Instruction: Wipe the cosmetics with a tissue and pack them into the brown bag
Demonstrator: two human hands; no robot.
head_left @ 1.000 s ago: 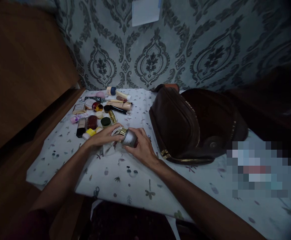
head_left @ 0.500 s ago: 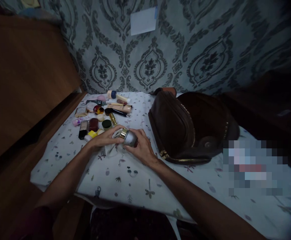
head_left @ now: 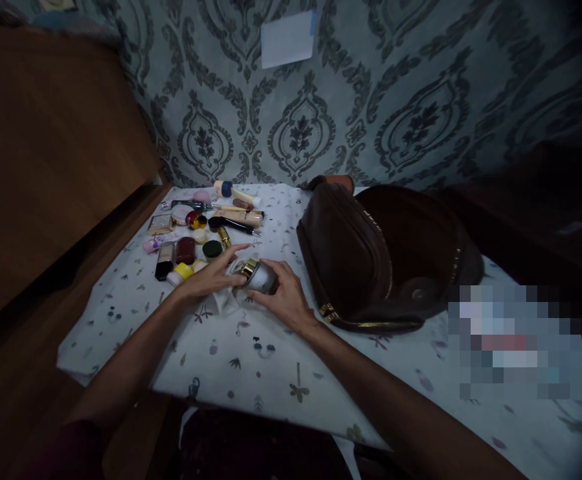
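A small silvery bottle point(head_left: 261, 277) with a gold collar point(head_left: 249, 268) lies tilted between my two hands, just above the table. My right hand point(head_left: 289, 298) grips its rounded body from the right, thumb below and fingers over the top. At the collar end, my left hand point(head_left: 215, 275) pinches a thin white cloth point(head_left: 227, 300) against the bottle, with its index finger stretched out above. Part of the cloth hangs under the left palm. Just beyond the left fingers are a dark green round jar point(head_left: 213, 249) and a gold tube point(head_left: 225, 237).
Several cosmetics, including a dark red case point(head_left: 185, 250) and a yellow-lidded item point(head_left: 184, 271), lie at the left on the patterned tablecloth point(head_left: 221, 373). An unzipped brown bag point(head_left: 343, 257) stands at the right. A wooden panel point(head_left: 55, 147) borders the left; patterned wallpaper point(head_left: 301, 133) is behind.
The bottle has turned slightly in my hands, and the left index finger has lifted away from it. The cosmetics and the bag stay in place.
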